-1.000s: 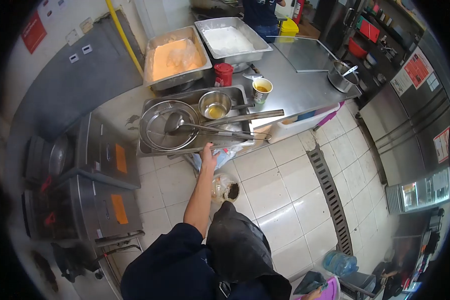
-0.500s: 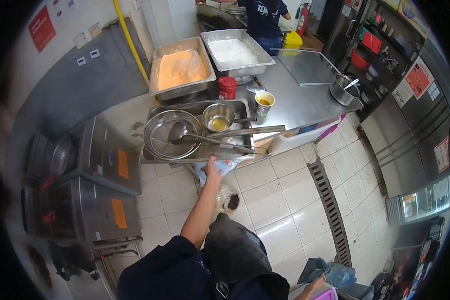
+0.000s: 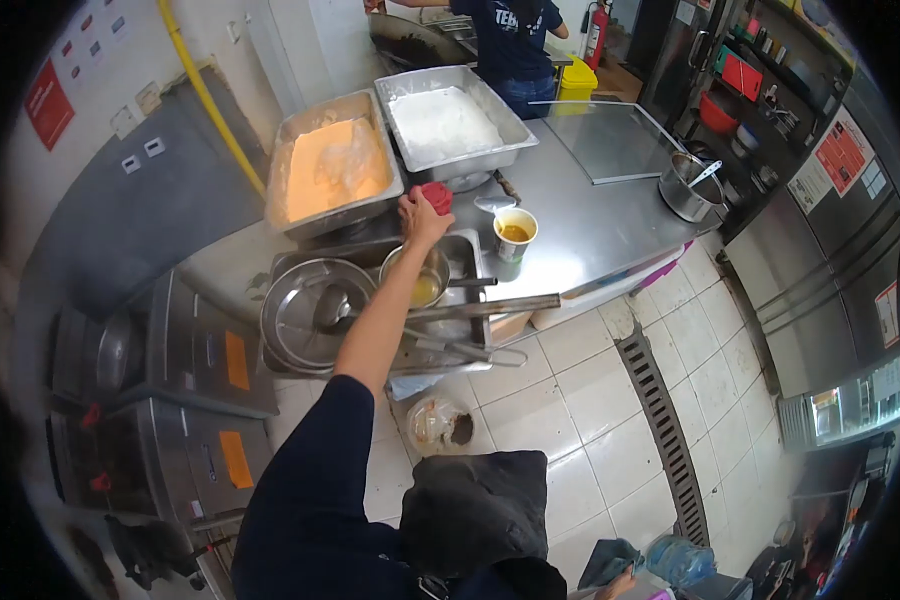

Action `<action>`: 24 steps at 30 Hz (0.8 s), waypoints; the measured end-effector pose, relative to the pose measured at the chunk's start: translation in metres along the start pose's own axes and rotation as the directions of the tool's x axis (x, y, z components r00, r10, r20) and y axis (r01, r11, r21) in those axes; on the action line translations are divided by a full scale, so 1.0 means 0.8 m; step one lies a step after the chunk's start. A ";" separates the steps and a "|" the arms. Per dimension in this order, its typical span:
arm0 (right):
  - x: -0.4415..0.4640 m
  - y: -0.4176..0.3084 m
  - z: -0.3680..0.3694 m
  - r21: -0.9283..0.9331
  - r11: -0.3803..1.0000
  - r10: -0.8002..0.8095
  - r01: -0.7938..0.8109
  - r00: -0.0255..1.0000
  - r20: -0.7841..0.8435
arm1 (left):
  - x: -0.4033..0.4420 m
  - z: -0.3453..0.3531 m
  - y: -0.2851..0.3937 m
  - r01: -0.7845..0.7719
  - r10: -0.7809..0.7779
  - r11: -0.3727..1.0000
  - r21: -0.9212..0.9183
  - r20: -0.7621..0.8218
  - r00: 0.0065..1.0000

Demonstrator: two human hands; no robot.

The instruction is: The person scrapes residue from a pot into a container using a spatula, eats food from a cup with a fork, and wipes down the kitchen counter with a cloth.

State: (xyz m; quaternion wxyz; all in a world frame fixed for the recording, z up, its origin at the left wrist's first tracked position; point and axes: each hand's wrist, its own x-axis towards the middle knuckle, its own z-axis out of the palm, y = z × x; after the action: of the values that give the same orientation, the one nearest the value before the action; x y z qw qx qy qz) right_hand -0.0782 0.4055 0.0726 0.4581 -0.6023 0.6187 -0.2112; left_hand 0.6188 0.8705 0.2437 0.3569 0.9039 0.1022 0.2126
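My left hand reaches over the metal tray, its fingers round a small red container on the steel counter. Beneath my forearm, the tray holds a round strainer, a ladle and a small saucepan with yellowish liquid. To the right of the red container stands a paper cup with yellow contents. At the bottom right edge, my right hand is partly cut off, beside a dark grey-green item; its grip is unclear.
Deep metal pans of orange powder and white powder stand behind. A pot and a glass panel are farther right. Another person stands beyond the counter. A bag-lined bin and floor drain lie below.
My left hand has moved from the tray's front edge up and across to the red container and has closed round it. The view has shifted slightly. My right hand stays low at the right.
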 end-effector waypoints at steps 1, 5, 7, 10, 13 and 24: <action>0.010 -0.010 0.011 -0.002 1.000 0.011 -0.011 1.000 -0.003 | 0.018 0.003 0.010 0.064 -0.079 0.983 0.171 0.079 0.994; 0.063 -0.039 0.046 -0.041 0.997 0.062 -0.062 0.998 -0.005 | 0.072 0.041 0.017 0.202 -0.270 0.915 0.350 0.156 0.950; 0.094 -0.054 0.064 -0.066 0.995 0.077 -0.077 0.997 -0.001 | 0.072 0.058 0.006 0.221 -0.293 0.912 0.345 0.172 0.941; 0.146 -0.082 0.095 -0.074 0.993 0.089 -0.086 0.996 0.032 | 0.077 0.073 0.024 0.234 -0.273 0.919 0.317 0.085 0.958; 0.206 -0.118 0.132 -0.091 0.995 0.058 -0.050 0.994 0.087 | 0.077 0.083 0.041 0.237 -0.256 0.921 0.308 0.025 0.966; 0.279 -0.293 0.262 -0.121 0.963 -0.189 0.241 0.922 0.337 | 0.086 0.112 0.042 0.415 -0.382 0.887 0.203 -0.182 0.906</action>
State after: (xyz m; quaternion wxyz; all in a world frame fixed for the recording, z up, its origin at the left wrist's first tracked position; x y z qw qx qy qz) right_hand 0.2555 0.2134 0.0903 0.4772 -0.7279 0.4802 -0.1087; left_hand 0.7219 0.8155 0.2293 0.2747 0.8828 0.3346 0.1824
